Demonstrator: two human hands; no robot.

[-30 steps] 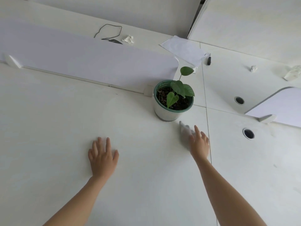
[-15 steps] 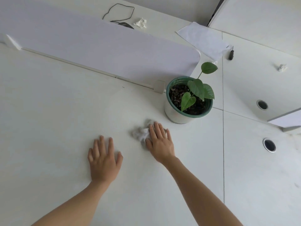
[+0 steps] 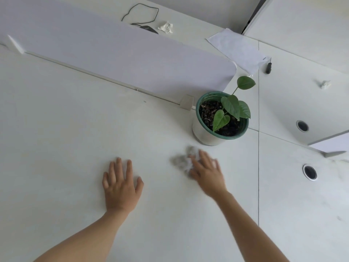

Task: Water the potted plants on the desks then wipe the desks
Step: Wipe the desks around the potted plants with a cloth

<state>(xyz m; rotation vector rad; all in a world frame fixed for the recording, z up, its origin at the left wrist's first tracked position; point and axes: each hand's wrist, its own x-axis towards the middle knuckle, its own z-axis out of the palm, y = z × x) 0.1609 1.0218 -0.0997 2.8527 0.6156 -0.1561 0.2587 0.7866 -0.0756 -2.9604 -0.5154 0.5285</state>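
Note:
A small green-leaved plant in a white pot with a green rim [image 3: 221, 118] stands on the white desk [image 3: 66, 148] by the end of a low divider panel. Just in front of the pot, my right hand [image 3: 207, 171] presses a crumpled white tissue [image 3: 182, 159] flat against the desk with straight fingers; hand and tissue are motion-blurred. My left hand [image 3: 120, 186] rests flat on the desk to the left, fingers spread, holding nothing.
A white divider panel [image 3: 122, 61] runs along the desk's back. Behind it lie a black cable [image 3: 141, 14], a crumpled tissue [image 3: 166, 27] and a paper sheet [image 3: 236, 48]. The neighbouring desk has a black pen [image 3: 268, 67], another tissue ball [image 3: 324, 84] and two cable holes [image 3: 309, 172].
My right hand slid the tissue leftward from beside the pot, then back a little to the right. My left hand stayed planted. The view shifted slightly.

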